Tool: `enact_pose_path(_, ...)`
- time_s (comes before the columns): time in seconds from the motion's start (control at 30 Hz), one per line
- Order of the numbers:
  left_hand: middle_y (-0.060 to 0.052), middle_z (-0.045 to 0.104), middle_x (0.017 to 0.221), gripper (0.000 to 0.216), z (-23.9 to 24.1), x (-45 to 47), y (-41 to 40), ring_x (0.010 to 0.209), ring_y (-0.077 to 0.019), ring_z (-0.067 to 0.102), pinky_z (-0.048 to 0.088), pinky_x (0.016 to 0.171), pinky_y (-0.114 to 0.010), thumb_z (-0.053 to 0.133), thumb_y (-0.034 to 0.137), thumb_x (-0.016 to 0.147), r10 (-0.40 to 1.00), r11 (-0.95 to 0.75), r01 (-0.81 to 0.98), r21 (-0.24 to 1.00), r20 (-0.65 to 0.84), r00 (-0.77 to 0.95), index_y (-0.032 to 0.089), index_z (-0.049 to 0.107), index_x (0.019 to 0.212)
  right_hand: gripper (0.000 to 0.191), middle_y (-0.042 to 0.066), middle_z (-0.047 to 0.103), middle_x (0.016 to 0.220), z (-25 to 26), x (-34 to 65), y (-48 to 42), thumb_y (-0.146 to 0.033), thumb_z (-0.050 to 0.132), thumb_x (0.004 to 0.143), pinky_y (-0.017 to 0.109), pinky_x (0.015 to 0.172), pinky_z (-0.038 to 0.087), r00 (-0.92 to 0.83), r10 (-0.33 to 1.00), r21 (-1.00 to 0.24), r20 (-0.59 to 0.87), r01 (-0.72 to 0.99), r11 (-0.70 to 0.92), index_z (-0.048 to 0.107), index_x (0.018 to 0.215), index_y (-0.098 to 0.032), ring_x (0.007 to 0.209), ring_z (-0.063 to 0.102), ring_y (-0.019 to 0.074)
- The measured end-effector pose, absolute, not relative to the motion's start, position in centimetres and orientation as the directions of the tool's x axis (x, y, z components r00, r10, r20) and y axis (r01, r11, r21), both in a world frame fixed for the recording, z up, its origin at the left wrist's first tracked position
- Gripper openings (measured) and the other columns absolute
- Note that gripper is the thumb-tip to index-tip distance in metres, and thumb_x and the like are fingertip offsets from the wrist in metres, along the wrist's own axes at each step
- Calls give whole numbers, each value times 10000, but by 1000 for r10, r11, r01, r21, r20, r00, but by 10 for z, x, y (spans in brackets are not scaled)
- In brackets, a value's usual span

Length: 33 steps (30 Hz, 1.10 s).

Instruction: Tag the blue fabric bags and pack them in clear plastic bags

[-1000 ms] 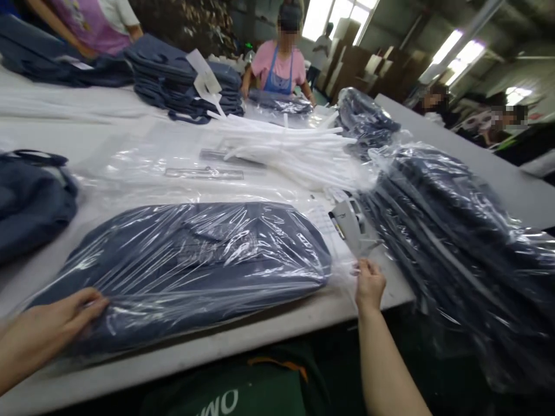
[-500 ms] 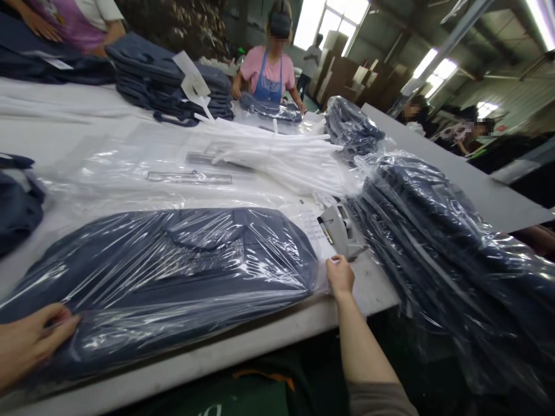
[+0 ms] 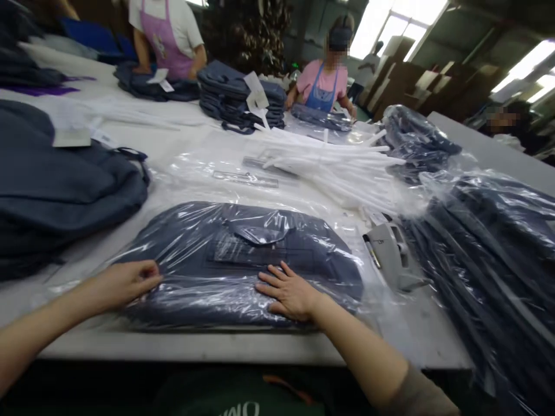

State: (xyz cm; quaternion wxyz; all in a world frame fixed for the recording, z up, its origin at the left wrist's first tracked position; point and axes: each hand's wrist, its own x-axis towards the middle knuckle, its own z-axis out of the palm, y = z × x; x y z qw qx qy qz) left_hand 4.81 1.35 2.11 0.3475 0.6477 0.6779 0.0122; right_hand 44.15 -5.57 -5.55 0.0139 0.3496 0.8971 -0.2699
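A navy fabric bag [image 3: 199, 248] lies flat in front of me inside a clear plastic bag [image 3: 243, 294], along the table's front edge. Its strap and a dark panel show through the shiny film. At the left end, my left hand [image 3: 125, 284] is closed, thumb and fingers pinching the plastic. My right hand [image 3: 292, 293] rests palm down on the wrapped bag, right of its middle, with fingers spread. A grey tape dispenser [image 3: 390, 254] stands on the table beyond the right end, and a pen [image 3: 372, 252] is against its left side.
Wrapped navy bags [image 3: 477, 271] are heaped on the right. White foam strips [image 3: 333, 164] lie behind, beside flat clear bags [image 3: 195, 167]. An unwrapped navy bag [image 3: 65, 190] occupies the left, with a tagged stack [image 3: 238, 92] farther back. Two co-workers stand across the white table [image 3: 243, 346].
My right hand has left the right end of the plastic and now lies flat on top. My left hand stays pinched at the left end. The view has swung left.
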Motion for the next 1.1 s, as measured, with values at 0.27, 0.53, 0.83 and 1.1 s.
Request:
enact_pose_path(0.27, -113, 616, 1260, 895, 54, -75, -42, 1161, -305, 561, 483, 953, -410, 653, 824, 547, 960, 243, 370, 896, -168, -224, 231, 558, 1211, 564, 25, 244, 1556, -82, 454, -49, -511, 377, 959, 613, 1151, 106, -798, 579, -458, -165, 582, 672, 222, 1477, -349, 1445, 158, 315)
enact_pose_path(0.53, -91, 695, 903, 512, 13, -21, -73, 908, -226, 644, 515, 855, -312, 575, 677, 764, 892, 182, 474, 862, 57, -448, 168, 612, 793, 636, 30, 300, 1527, -100, 461, -52, -524, 433, 934, 604, 1137, 209, -819, 571, -317, -53, 556, 768, 163, 1481, -346, 1411, 268, 318)
enact_pose_path(0.83, -65, 674, 711, 492, 15, -19, -44, 615, -202, 623, 469, 558, -291, 383, 519, 874, 824, 444, 730, 520, 84, -561, 103, 643, 901, 683, 96, 241, 1543, -104, 458, -62, -578, 448, 902, 668, 1052, 316, -745, 666, -188, -31, 659, 728, 190, 1488, -340, 1404, 224, 412)
enact_pose_path(1.1, -76, 423, 1463, 666, 12, 57, -79, 1351, -320, 375, 245, 1138, -509, 439, 662, 864, 835, -547, 835, 60, -40, 549, 265, 457, 1398, 632, 95, 246, 1550, -94, 445, -60, -570, 417, 920, 671, 1079, 258, -728, 679, -305, -95, 671, 676, 238, 1483, -343, 1417, 185, 409)
